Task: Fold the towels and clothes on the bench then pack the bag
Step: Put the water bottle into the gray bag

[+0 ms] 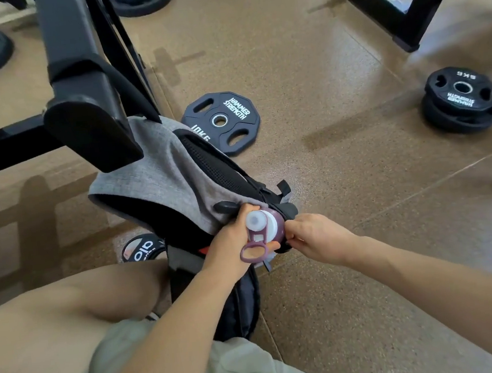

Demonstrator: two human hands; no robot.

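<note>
Your left hand [232,241] grips the rigid, likely slippery bottle [268,226] near its cap; your right hand [312,237] seemingly pinches the bag [158,164]'s soft pocket edge.

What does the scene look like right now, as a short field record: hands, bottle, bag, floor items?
left hand: grips the bottle near its cap
right hand: pinches the edge of the bag's side pocket
bottle: maroon, white cap, loop handle, part-way in the pocket
bag: grey and black backpack, leaning against the bench frame
floor: 10 kg weight plate behind the bag; stacked plates far right
</note>
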